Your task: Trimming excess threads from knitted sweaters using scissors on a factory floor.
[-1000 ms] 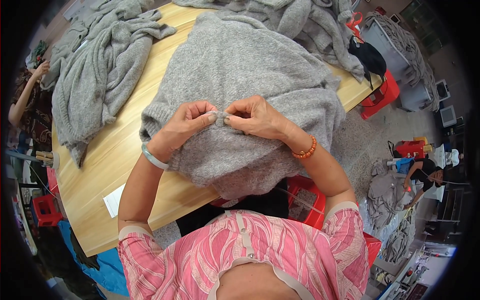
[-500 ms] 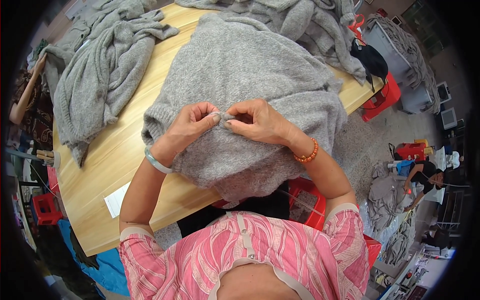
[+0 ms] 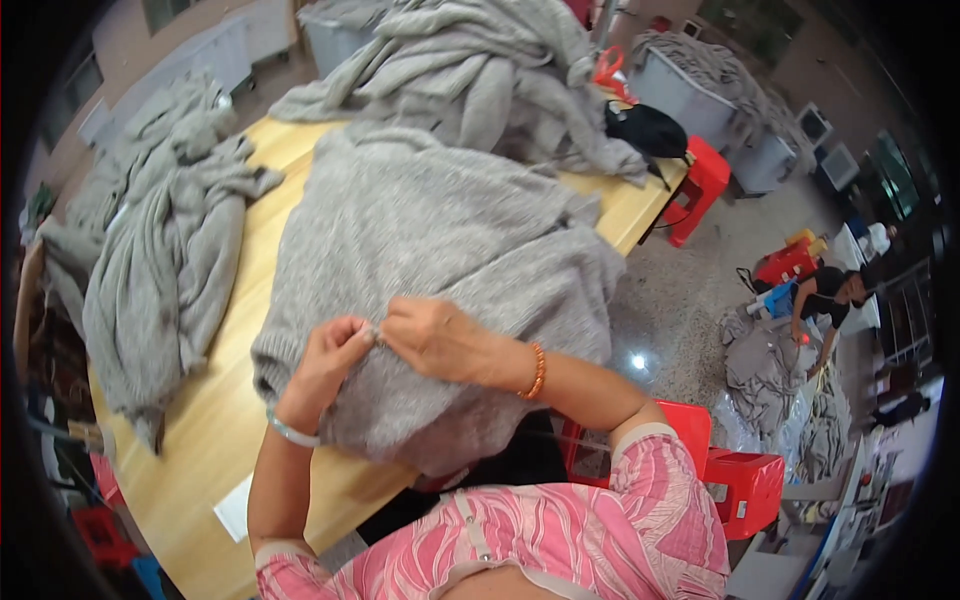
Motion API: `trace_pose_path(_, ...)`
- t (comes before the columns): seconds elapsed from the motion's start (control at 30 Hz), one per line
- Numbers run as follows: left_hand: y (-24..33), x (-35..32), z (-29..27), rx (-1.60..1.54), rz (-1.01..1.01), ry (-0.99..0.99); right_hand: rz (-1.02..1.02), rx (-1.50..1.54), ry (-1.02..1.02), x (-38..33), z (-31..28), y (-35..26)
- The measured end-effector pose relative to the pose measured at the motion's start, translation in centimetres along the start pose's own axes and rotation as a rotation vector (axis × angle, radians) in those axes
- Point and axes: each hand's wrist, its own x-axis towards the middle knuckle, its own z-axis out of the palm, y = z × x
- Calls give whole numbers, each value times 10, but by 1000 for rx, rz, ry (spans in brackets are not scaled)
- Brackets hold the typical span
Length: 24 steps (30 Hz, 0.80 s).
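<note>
A grey knit sweater (image 3: 410,220) lies spread on the wooden table (image 3: 215,410), its near part hanging over the edge toward my lap. Near its lower middle, my left hand (image 3: 328,365) is closed, thumb and forefinger pinching a small bit of the knit. Right beside it, my right hand (image 3: 432,338) is closed too, its back turned up and its fingertips at the same bit of fabric. The fingertips of both hands nearly meet there. Anything finer between them is too small to make out.
More grey knitwear (image 3: 165,270) lies at the left, with another person's arm (image 3: 28,300) at its edge. A larger grey heap (image 3: 480,75) covers the far end, near a black bag (image 3: 648,130). Red stools (image 3: 740,490) stand at the right; a person (image 3: 825,300) bends over garments beyond.
The view has tilted up and swung right, so the scene sits lower and farther left. My right hand has rolled over, its back now upward, fingers curled closer to the left hand.
</note>
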Motion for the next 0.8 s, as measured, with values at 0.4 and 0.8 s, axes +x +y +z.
trace_pose_path(0.4, 9, 3, 12, 217, 82, 84, 495, 421, -163, 8, -13, 12)
trace_pose_path(0.8, 12, -13, -26, -91, -84, 32, 352, 18, -444, 7, -53, 35)
